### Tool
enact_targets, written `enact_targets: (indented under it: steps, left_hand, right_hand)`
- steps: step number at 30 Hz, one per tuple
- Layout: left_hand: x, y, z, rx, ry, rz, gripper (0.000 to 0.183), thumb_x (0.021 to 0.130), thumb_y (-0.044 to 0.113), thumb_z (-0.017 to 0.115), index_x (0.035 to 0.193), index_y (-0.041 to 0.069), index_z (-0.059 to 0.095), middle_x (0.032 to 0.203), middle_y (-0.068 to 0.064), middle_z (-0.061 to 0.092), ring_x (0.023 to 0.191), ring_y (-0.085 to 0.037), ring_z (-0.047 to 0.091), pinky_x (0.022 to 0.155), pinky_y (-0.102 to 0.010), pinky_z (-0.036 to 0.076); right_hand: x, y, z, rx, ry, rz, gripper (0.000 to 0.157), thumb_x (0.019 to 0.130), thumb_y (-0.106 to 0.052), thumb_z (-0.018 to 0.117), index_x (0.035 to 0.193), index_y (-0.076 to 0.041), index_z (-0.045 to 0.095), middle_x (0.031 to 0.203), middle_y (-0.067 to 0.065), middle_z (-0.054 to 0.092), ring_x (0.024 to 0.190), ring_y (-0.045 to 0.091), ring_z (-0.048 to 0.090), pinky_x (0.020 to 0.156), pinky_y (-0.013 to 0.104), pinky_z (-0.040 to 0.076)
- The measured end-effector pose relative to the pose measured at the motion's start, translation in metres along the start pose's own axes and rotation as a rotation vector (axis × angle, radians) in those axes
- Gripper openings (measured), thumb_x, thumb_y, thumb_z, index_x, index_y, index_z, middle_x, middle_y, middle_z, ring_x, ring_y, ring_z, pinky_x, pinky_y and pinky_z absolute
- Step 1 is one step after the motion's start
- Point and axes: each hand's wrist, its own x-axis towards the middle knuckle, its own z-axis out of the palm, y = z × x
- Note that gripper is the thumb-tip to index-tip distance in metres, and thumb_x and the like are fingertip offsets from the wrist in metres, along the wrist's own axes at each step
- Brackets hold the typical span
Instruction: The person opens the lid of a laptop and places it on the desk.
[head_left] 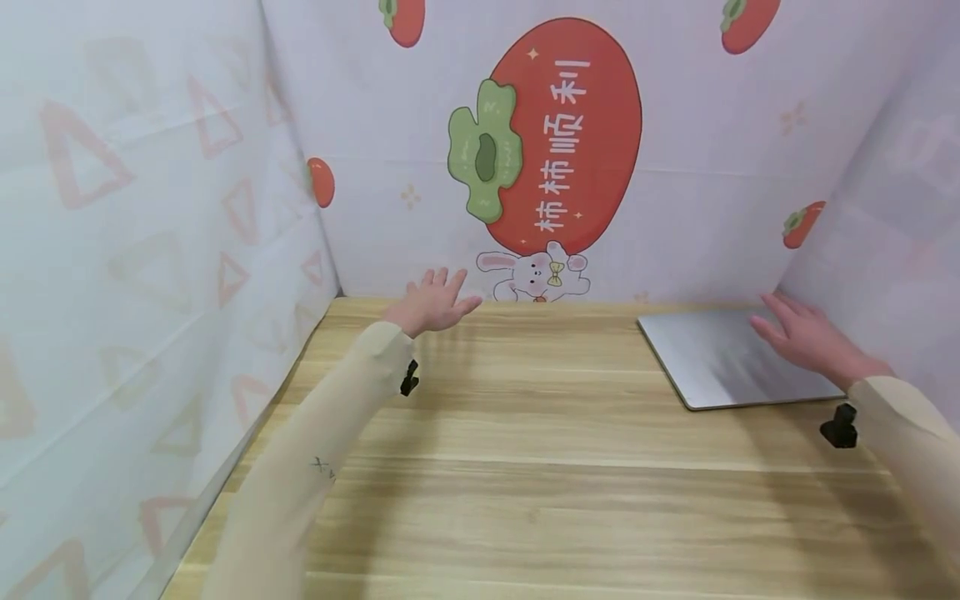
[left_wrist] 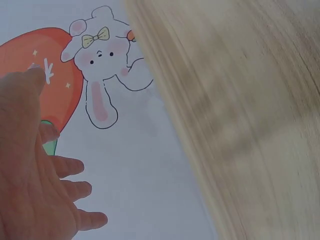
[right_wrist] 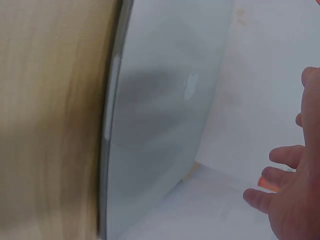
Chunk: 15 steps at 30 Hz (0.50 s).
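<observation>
A silver laptop (head_left: pixel 705 358), its lid closed, lies flat at the far right of the wooden table (head_left: pixel 525 500). In the right wrist view a logo shows on the laptop's lid (right_wrist: pixel 150 115). Above the laptop hovers my right hand (head_left: pixel 813 337), fingers stretched out and holding nothing. My left hand (head_left: pixel 431 304) is raised over the table's far left edge, fingers spread, with nothing in it. The left wrist view shows the same left hand (left_wrist: pixel 35 170) in front of the printed back cloth, apart from the wood.
White cloth walls enclose the table: a left one (head_left: pixel 150 250) with triangles, a back one (head_left: pixel 712 167) with a big red persimmon (head_left: pixel 600 125) and a rabbit (head_left: pixel 534 275), and a right one (head_left: pixel 900 208). Small black wrist mounts (head_left: pixel 840 427) sit on both sleeves.
</observation>
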Motion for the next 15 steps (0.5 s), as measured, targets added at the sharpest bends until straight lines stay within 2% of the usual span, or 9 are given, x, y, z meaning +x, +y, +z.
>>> enact_targets:
  steps: [3, 10, 15]
  left_hand:
    - [0.001, 0.006, 0.006, -0.013, -0.011, 0.015, 0.078, 0.090, 0.067, 0.020, 0.151, 0.020, 0.008, 0.154, -0.018, 0.010, 0.140, -0.039, 0.006, 0.105, -0.065, 0.013]
    - [0.003, 0.028, 0.011, -0.086, -0.017, 0.056, 0.077, 0.092, 0.065, 0.023, 0.151, 0.018, 0.008, 0.154, -0.018, 0.011, 0.140, -0.038, 0.009, 0.109, -0.057, 0.015]
    - [0.009, 0.043, 0.015, -0.126, -0.020, 0.094, 0.078, 0.091, 0.066, 0.022, 0.150, 0.018, 0.007, 0.154, -0.015, 0.010, 0.141, -0.035, 0.010, 0.111, -0.052, 0.016]
  right_hand:
    - [-0.002, 0.008, 0.004, 0.002, -0.024, 0.015, 0.070, 0.099, -0.039, 0.036, 0.144, 0.009, 0.009, 0.140, 0.040, 0.019, 0.124, 0.058, 0.017, 0.097, 0.069, 0.012]
    - [-0.009, 0.024, 0.012, 0.044, -0.015, 0.047, 0.072, 0.099, -0.040, 0.038, 0.140, 0.014, 0.016, 0.135, 0.042, 0.025, 0.120, 0.059, 0.024, 0.093, 0.067, 0.021]
    - [-0.013, 0.037, 0.016, 0.062, -0.049, 0.087, 0.077, 0.098, -0.042, 0.036, 0.141, 0.015, 0.006, 0.136, 0.044, 0.019, 0.120, 0.060, 0.020, 0.093, 0.069, 0.020]
